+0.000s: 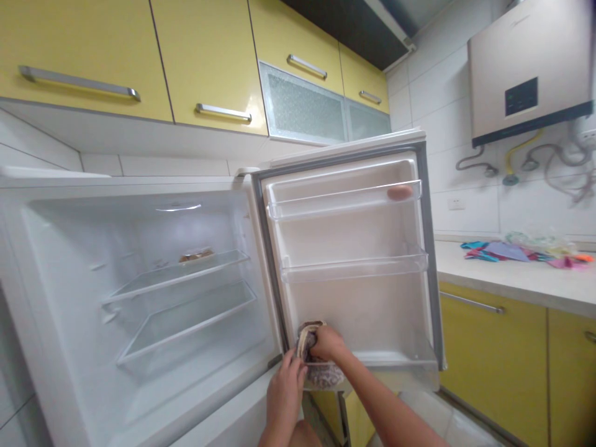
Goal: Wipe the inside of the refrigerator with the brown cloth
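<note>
A brown-and-white patterned cloth (326,376) with a pale edge is bunched in the left end of the lowest clear door bin (391,366) of the open refrigerator. My right hand (328,343) reaches over the bin's rim with its fingers closed on the upper part of the cloth; the fingertips are hidden in its folds. At the bin's left front corner, my left hand (285,383) has its fingers bent against the rim, touching or very close to the cloth.
The refrigerator door (354,233) stands wide open, with a reddish-brown oval item (399,193) in the top bin. Inside, a small brown packet (196,255) lies on the upper glass shelf (177,272). Colourful cloths (507,251) lie on the right counter (535,277).
</note>
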`<action>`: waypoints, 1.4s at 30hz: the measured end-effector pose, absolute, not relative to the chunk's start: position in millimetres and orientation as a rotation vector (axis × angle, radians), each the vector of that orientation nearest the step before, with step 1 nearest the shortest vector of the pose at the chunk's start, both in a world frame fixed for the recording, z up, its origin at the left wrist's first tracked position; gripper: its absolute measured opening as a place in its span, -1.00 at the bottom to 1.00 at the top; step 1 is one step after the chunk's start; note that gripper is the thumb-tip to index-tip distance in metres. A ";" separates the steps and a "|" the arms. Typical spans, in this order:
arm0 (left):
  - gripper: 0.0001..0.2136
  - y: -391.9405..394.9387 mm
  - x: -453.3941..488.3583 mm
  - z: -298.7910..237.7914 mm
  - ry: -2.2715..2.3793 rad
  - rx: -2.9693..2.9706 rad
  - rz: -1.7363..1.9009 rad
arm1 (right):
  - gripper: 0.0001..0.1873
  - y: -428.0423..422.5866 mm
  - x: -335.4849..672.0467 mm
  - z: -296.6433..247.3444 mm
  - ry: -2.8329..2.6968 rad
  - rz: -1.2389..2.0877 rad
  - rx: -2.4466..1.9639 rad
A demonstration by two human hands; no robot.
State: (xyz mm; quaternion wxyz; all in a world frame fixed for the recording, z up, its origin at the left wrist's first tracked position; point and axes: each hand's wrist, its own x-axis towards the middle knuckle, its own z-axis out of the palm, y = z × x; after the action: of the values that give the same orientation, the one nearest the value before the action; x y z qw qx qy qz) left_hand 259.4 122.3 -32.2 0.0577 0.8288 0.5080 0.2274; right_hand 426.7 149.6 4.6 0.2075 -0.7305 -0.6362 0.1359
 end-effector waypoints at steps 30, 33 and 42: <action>-0.74 120.7 247.8 -31.6 1.465 2.426 0.747 | -0.70 158.7 426.9 -13.0 -2.377 0.316 -1.716; -0.74 121.8 244.6 -32.1 1.451 2.467 0.761 | -0.71 151.7 444.2 -13.5 -2.426 0.352 -1.645; -0.73 123.6 244.7 -32.9 1.499 2.498 0.714 | -0.78 77.9 549.0 -7.7 -2.220 0.311 -1.837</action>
State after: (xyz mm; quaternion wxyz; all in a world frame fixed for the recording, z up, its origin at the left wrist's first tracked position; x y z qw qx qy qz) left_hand 244.7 123.6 -32.9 0.0711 0.8306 0.4986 0.2376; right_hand 549.0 77.9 -7.7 0.1213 -0.6290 -0.7605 0.1064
